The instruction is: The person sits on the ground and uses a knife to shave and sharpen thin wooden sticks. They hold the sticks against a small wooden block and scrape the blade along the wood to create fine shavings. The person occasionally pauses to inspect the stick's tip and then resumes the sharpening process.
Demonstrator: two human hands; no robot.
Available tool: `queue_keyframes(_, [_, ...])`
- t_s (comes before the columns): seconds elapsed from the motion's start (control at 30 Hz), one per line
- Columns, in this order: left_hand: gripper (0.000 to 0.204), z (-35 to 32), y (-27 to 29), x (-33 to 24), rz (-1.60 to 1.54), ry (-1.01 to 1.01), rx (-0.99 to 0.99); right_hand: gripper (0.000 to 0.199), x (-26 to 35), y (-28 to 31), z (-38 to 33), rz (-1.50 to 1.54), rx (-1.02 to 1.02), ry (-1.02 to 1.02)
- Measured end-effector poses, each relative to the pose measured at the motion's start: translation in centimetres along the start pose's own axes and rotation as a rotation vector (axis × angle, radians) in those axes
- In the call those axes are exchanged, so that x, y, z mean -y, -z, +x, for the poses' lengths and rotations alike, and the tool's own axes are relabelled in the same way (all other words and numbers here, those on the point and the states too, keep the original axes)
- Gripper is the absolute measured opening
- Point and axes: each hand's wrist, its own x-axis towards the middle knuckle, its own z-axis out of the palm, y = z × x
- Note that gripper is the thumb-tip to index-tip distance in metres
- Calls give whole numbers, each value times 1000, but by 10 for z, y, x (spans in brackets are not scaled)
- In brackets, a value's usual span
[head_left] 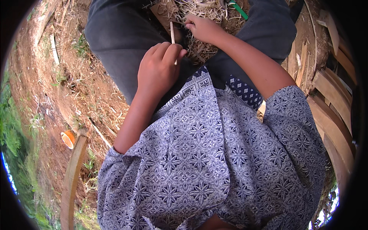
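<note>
1. Pale shavings [203,10] lie heaped between the trouser legs [119,34], so much cutting seems done; how much is left cannot be told.
2. The slim stick [172,32] sits between the knees, gripped by the left hand [159,63], knuckles up.
3. The right hand [201,30] reaches across, fingers bent beside the shavings; whether they hold anything, I cannot tell.

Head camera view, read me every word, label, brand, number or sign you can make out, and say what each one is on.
No readable text anywhere.
Patterned shirt: floral and geometric motifs, no lettering seen.
Pale stick in the left hand: no writing visible.
Green strip and orange object: too small to tell.
</note>
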Motion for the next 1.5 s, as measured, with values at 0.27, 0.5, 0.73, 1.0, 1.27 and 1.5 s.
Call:
queue_keyframes(0.27, [10, -1, 0, 2, 20, 24, 9, 28, 48, 48, -34, 84, 181, 57])
queue_keyframes(0.5, [5, 0, 1, -1, 3, 10, 13, 26, 60, 55, -42, 28, 199, 114])
queue_keyframes(0.73, [4, 1, 2, 2, 0, 51, -5, 24, 59, 47, -37, 19, 190, 37])
queue_keyframes(1.0, [4, 1, 2, 0, -9, 13, 24, 25, 15, 0, 1, 17, -8, -2])
queue_keyframes(1.27, [10, -1, 4, -1, 54, -5, 42, 25, 50, 39, -33, 104, 67, 47])
queue_keyframes(1.5, [5, 0, 5, -5, 43, -33, 67, 25, 42, 40, -26, -22, 131, 75])
